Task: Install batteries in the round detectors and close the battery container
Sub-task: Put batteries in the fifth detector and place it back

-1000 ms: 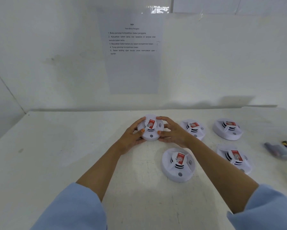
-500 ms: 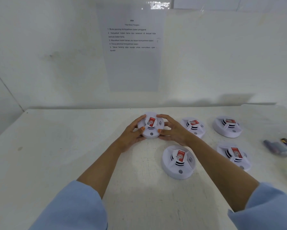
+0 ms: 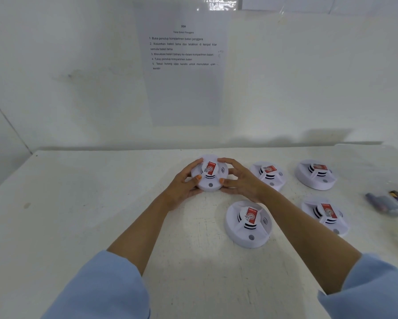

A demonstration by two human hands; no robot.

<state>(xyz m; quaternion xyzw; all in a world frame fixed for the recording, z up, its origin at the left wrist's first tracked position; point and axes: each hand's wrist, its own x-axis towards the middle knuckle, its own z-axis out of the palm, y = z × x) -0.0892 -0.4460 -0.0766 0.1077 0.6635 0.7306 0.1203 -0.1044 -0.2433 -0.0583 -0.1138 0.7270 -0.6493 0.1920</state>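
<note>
Five round white detectors lie around the frame's centre and right. The held detector [image 3: 213,179] is at frame centre, red label up, face tilted toward the camera; can't tell if its underside touches the table [image 3: 78,215]. The left hand [image 3: 184,187] grasps its left rim, fingers curled over the far edge, thumb on the near side. The right hand [image 3: 241,180] grasps the right rim likewise, thumb tip at the lower edge. Both forearms come up from the bottom of the frame in light blue sleeves [image 3: 106,288].

Just right of the right hand lies the second detector [image 3: 268,174], partly behind the wrist. The third detector [image 3: 315,173] is further right. The near detector [image 3: 248,223] sits lower centre-right, between the forearms. The fifth detector [image 3: 325,216] lies right of the right forearm. All four are flat on the table w/ labels up.

At the right edge is a clear battery container [image 3: 391,201], blurred, w/ dark and yellow items inside. An instruction sheet [image 3: 184,65] hangs on the white wall, top centre.
</note>
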